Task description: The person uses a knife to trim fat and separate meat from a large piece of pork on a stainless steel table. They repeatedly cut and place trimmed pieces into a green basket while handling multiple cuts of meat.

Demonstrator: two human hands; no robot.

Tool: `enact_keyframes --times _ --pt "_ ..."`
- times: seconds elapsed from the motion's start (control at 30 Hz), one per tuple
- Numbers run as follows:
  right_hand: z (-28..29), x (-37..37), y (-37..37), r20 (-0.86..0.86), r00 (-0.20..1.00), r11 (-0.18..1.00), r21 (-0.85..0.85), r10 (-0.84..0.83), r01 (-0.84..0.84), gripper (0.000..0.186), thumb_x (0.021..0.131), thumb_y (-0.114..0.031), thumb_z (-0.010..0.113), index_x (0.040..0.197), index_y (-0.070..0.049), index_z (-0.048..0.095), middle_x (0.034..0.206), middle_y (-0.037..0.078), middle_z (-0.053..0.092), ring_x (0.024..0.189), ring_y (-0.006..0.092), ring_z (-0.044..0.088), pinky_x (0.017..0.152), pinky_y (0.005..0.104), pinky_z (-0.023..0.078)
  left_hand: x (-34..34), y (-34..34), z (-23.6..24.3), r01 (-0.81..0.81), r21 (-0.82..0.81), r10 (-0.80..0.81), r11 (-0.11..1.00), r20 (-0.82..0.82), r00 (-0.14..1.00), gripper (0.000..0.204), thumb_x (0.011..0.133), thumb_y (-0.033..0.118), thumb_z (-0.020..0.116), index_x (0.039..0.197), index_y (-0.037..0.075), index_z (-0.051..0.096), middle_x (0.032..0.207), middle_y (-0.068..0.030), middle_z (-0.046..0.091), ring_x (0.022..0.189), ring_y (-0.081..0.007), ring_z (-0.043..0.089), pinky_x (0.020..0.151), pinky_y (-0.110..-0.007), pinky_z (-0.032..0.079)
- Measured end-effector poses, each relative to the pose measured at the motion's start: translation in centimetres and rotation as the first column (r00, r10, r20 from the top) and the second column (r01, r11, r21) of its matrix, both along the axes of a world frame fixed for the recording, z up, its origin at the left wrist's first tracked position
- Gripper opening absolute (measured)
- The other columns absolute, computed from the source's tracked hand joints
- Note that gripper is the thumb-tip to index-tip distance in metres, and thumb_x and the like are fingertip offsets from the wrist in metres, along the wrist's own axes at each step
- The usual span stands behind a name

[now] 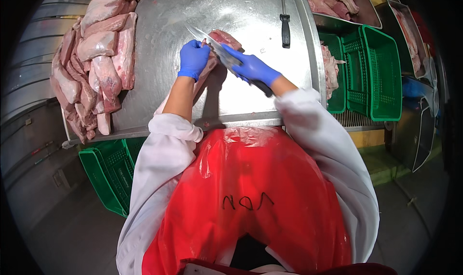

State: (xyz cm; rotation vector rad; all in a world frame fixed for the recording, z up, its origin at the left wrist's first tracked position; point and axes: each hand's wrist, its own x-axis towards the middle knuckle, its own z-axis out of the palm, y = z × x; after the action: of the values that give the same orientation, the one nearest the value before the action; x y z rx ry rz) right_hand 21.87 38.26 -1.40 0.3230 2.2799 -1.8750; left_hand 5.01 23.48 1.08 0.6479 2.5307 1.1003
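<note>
Head view: from where I stand, the left hand (194,59) is curled closed, pinching the edge of a long strip of raw meat (227,40) that slants across the steel table (164,43) toward its near edge. The right hand (258,68) wraps fully around the handle of a long knife (218,49), blade crossing over the strip; whether it touches, I cannot tell. Broad metal separates the strip from the raw meat pile (103,48) at the left edge; rightward, moving room reaches the honing steel (285,31) near the raised rim (314,51).
</note>
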Motion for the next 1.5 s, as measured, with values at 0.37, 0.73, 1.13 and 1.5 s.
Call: enact_keyframes --times 0.37,0.73,1.13,1.5 --pt "1.8 -1.0 -1.3 0.082 0.987 0.990 0.024 0.136 -0.139 0.071 0.097 -0.016 0.047 0.158 -0.037 0.018 0.070 0.005 0.060 0.055 0.0124 0.058 0.052 0.0288 0.054 -2.2 -1.0 2.8 -0.217 0.320 0.083 0.922 0.386 0.919 0.013 0.087 0.011 0.065 0.087 -0.001 0.066 0.072 -0.0047 0.061 0.057 -0.0108 0.053 0.054 -0.026 0.043" --pt "2.7 -2.6 -4.7 0.174 0.974 0.988 -0.068 0.145 -0.135 0.075 0.095 -0.014 0.051 0.159 -0.032 0.015 0.070 0.007 0.061 0.056 0.0149 0.060 0.058 0.0312 0.057 -5.2 -3.2 4.5 -0.268 0.478 0.017 0.836 0.467 0.884 0.012 0.085 0.009 0.062 0.080 -0.002 0.063 0.069 -0.0072 0.061 0.057 -0.0147 0.056 0.055 -0.029 0.046" --pt "1.8 -2.5 -4.6 0.089 0.996 0.994 -0.109 -0.006 0.015 0.071 0.098 -0.019 0.055 0.158 -0.032 0.020 0.071 0.007 0.061 0.055 0.0123 0.058 0.055 0.0291 0.053 -7.8 -4.6 17.0 -0.152 0.830 -0.562 0.537 0.487 0.668 0.011 0.090 0.015 0.060 0.095 0.006 0.065 0.087 -0.0064 0.070 0.075 -0.0135 0.065 0.064 -0.026 0.049" --pt "-0.3 4.1 -2.0 0.088 0.946 0.914 -0.246 -0.311 0.323 0.077 0.095 -0.003 0.052 0.159 -0.032 0.020 0.071 0.004 0.061 0.052 0.0094 0.055 0.048 0.0259 0.050 -5.3 -22.6 23.0 -0.309 0.822 -0.374 0.479 0.510 0.775 0.033 0.094 0.010 0.058 0.124 -0.003 0.058 0.122 -0.0131 0.064 0.116 -0.0247 0.060 0.102 -0.043 0.048"
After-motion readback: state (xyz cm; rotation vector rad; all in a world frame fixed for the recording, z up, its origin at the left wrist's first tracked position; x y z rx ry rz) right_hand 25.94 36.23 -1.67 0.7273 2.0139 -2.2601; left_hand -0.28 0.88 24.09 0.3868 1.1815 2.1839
